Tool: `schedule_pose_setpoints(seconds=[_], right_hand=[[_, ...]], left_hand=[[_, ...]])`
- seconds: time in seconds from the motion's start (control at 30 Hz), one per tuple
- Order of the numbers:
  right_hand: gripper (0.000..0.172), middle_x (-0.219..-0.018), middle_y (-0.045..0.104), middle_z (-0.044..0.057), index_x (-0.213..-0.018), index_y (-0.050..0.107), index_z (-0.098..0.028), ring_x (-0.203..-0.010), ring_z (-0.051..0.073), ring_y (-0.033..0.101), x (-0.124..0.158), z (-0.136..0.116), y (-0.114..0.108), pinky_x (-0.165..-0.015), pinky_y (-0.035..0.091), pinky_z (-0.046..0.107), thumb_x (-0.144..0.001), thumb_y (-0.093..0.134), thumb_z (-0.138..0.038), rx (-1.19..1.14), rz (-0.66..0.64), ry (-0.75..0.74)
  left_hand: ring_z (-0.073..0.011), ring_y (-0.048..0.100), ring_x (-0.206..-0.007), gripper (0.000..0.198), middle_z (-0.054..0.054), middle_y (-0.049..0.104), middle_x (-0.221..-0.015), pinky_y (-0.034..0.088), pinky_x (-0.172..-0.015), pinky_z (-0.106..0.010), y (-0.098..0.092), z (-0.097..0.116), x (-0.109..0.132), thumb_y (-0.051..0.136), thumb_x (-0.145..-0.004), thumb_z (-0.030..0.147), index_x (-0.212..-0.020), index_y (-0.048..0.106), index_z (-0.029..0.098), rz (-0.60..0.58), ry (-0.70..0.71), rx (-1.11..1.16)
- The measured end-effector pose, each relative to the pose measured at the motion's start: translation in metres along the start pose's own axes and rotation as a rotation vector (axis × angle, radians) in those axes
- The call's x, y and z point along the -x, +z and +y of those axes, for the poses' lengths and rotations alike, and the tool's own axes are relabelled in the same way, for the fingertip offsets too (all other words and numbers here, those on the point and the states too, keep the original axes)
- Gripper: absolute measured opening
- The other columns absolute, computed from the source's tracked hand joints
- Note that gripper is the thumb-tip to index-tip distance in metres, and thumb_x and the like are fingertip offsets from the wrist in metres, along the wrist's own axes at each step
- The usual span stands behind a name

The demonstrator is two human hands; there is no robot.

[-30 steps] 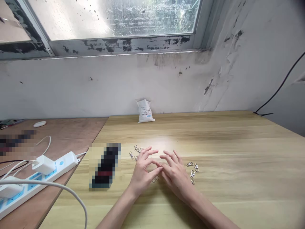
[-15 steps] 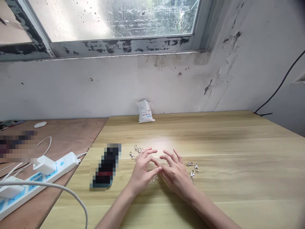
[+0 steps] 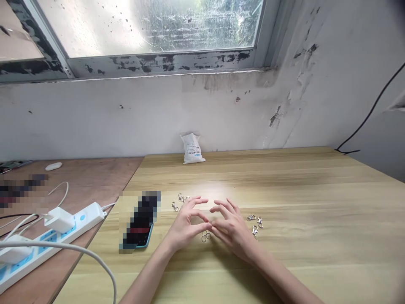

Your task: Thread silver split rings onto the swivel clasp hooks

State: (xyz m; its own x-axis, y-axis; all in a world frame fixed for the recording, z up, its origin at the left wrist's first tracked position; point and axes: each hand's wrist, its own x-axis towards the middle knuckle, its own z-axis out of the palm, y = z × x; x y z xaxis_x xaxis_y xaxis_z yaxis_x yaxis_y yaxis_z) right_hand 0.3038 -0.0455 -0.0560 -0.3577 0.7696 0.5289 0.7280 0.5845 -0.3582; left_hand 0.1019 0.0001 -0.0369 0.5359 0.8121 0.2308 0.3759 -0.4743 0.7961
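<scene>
My left hand (image 3: 185, 221) and my right hand (image 3: 230, 228) meet fingertip to fingertip over the light wooden table (image 3: 284, 202). Thumb and forefinger of both hands pinch together on a small metal piece between them, too small to name; the other fingers fan out. A pair of joined metal rings (image 3: 205, 236) lies on the table just below the fingertips. Loose silver clasps (image 3: 255, 223) lie to the right of my right hand, and more clasps (image 3: 179, 200) lie beyond my left hand.
A phone (image 3: 139, 226) lies left of my left hand. A white power strip (image 3: 47, 238) with plugged chargers and cables sits on the darker table at left. A small white bag (image 3: 192, 148) stands against the wall. A black cable (image 3: 370, 114) runs down the right wall.
Both hands have shifted slightly toward me and the pinch has tightened; the ring pair below the fingertips shows more clearly. Nothing else has moved.
</scene>
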Motion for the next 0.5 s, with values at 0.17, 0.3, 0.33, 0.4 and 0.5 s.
schedule_pose_setpoints(seconds=[0.17,0.3,0.33,0.4,0.5], right_hand=[[0.022,-0.113,0.064,0.004,-0.077,0.069,-0.024,-0.130,0.027,0.043,-0.001,0.010,-0.014,-0.112,0.025,0.058,-0.094,0.057,-0.032,-0.074,-0.115,0.004],[0.020,-0.115,0.064,0.004,-0.084,0.070,-0.026,-0.131,0.026,0.042,-0.002,0.002,-0.013,-0.113,0.022,0.059,-0.095,0.054,-0.028,-0.072,-0.130,0.033],[0.020,-0.114,0.064,0.004,-0.086,0.071,-0.027,-0.131,0.026,0.042,-0.003,-0.001,-0.012,-0.113,0.021,0.059,-0.095,0.053,-0.027,-0.070,-0.127,0.039],[0.021,-0.114,0.064,0.004,-0.088,0.072,-0.028,-0.130,0.026,0.043,-0.005,-0.002,-0.011,-0.113,0.021,0.058,-0.096,0.052,-0.028,-0.065,-0.126,0.049],[0.025,-0.109,0.066,0.005,-0.082,0.071,-0.025,-0.123,0.026,0.049,-0.007,0.011,-0.023,-0.110,0.027,0.056,-0.096,0.053,-0.035,-0.044,-0.127,0.073]], left_hand=[[-0.0307,0.039,-0.136,0.008,-0.001,0.059,-0.135,0.018,-0.113,-0.067,-0.005,-0.003,-0.001,0.072,-0.082,0.025,-0.074,0.071,0.026,0.027,0.199,-0.379],[-0.0288,0.044,-0.133,0.013,0.000,0.062,-0.131,0.016,-0.116,-0.064,0.008,-0.003,-0.001,0.067,-0.084,0.019,-0.072,0.069,0.024,0.114,0.336,-0.580],[-0.0281,0.045,-0.132,0.015,0.000,0.062,-0.130,0.016,-0.117,-0.062,0.011,-0.003,0.000,0.066,-0.085,0.019,-0.071,0.069,0.024,0.131,0.357,-0.606],[-0.0271,0.046,-0.131,0.015,0.000,0.063,-0.129,0.017,-0.117,-0.060,0.012,-0.003,0.000,0.065,-0.086,0.018,-0.072,0.068,0.024,0.151,0.373,-0.629],[-0.0268,0.048,-0.129,0.012,-0.002,0.064,-0.125,0.022,-0.115,-0.057,0.002,-0.006,0.000,0.062,-0.086,0.019,-0.077,0.068,0.024,0.172,0.311,-0.611]])
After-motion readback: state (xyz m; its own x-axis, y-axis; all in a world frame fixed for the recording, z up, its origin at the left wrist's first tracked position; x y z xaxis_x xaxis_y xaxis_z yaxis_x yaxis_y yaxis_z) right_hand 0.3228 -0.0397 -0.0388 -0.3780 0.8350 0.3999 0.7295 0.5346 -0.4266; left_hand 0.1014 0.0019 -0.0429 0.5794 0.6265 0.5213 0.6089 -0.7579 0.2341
